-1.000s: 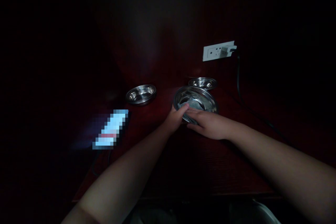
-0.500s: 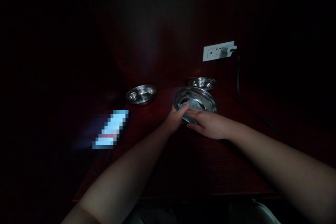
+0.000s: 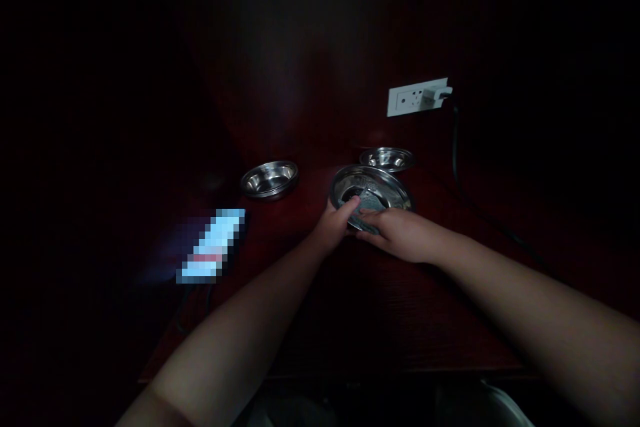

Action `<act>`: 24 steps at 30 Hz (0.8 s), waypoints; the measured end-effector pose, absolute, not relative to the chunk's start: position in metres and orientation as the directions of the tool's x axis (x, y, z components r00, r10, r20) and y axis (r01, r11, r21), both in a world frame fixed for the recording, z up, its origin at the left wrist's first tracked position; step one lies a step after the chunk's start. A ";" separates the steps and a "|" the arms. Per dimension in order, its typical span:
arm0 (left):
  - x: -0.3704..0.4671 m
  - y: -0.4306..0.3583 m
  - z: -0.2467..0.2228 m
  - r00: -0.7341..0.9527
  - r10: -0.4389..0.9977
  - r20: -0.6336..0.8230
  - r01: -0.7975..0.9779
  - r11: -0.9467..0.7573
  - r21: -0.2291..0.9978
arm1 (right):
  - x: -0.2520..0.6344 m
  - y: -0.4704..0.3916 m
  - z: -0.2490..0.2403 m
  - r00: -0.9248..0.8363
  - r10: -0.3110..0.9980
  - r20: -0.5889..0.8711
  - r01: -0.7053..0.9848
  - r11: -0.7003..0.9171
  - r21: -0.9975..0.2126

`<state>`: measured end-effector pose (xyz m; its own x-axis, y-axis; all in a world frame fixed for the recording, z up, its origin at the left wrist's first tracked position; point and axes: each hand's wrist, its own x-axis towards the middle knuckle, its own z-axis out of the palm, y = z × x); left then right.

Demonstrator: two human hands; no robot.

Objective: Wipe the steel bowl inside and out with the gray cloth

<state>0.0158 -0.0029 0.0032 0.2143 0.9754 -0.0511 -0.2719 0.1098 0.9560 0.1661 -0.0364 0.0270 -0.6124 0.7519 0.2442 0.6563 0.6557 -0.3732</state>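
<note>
A shiny steel bowl (image 3: 395,188) is held tilted toward me above the dark red table. My left hand (image 3: 334,225) grips its near left rim, the thumb over the inside and the other fingers hidden beneath. My right hand (image 3: 405,233) reaches over the near rim and presses a thin greyish cloth (image 3: 369,203) against the inside of the bowl. Part of the cloth hangs at the rim between my hands. The right fingertips are partly hidden by the cloth and the dim light.
Another steel bowl (image 3: 270,180) stands left on the table (image 3: 380,320), and one more steel bowl (image 3: 387,159) sits behind the held one. A lit phone (image 3: 213,247), blurred out, lies at left. A wall socket (image 3: 417,97) holds a plug with a black cable (image 3: 455,147) running down right.
My right hand has shifted slightly up and the cloth's shape in the bowl has changed. My left hand keeps its grip on the rim. The other bowls stay put.
</note>
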 end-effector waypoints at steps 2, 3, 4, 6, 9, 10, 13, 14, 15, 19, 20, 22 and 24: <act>0.016 -0.003 0.004 0.206 0.977 -0.058 -0.265 0.113 0.958 | 0.166 -0.037 0.028 -0.610 0.755 0.240 0.664 0.652 -0.366; 0.016 -0.004 0.005 0.195 0.979 -0.065 -0.263 0.116 0.958 | 0.166 -0.037 0.028 -0.612 0.754 0.238 0.663 0.654 -0.364; 0.016 -0.005 0.006 0.184 0.980 -0.072 -0.261 0.119 0.958 | 0.166 -0.037 0.028 -0.616 0.751 0.237 0.661 0.657 -0.363; 0.017 -0.007 0.008 0.168 0.982 -0.085 -0.258 0.127 0.958 | 0.166 -0.036 0.028 -0.627 0.743 0.237 0.652 0.666 -0.363; 0.018 -0.008 0.010 0.165 0.982 -0.096 -0.249 0.135 0.959 | 0.167 -0.036 0.027 -0.635 0.734 0.242 0.640 0.675 -0.368; 0.017 -0.008 0.010 0.163 0.982 -0.099 -0.248 0.138 0.959 | 0.167 -0.036 0.027 -0.638 0.731 0.242 0.636 0.677 -0.369; 0.017 -0.007 0.009 0.157 0.982 -0.107 -0.254 0.145 0.956 | 0.166 -0.035 0.027 -0.657 0.718 0.232 0.623 0.689 -0.370; 0.017 -0.007 0.009 0.158 0.981 -0.108 -0.257 0.146 0.955 | 0.166 -0.035 0.027 -0.664 0.712 0.228 0.618 0.695 -0.368; 0.016 -0.006 0.008 0.160 0.981 -0.107 -0.260 0.146 0.954 | 0.166 -0.035 0.027 -0.671 0.707 0.224 0.614 0.699 -0.367; 0.016 -0.006 0.007 0.176 0.980 -0.093 -0.259 0.137 0.956 | 0.166 -0.034 0.027 -0.673 0.703 0.230 0.609 0.704 -0.366; 0.016 -0.006 0.007 0.181 0.979 -0.093 -0.254 0.138 0.957 | 0.166 -0.034 0.027 -0.672 0.703 0.232 0.609 0.703 -0.367; 0.016 -0.006 0.007 0.188 0.977 -0.099 -0.247 0.145 0.958 | 0.166 -0.034 0.026 -0.671 0.704 0.232 0.608 0.702 -0.370; 0.016 -0.007 0.008 0.176 0.979 -0.107 -0.246 0.149 0.958 | 0.166 -0.034 0.026 -0.672 0.704 0.230 0.606 0.701 -0.375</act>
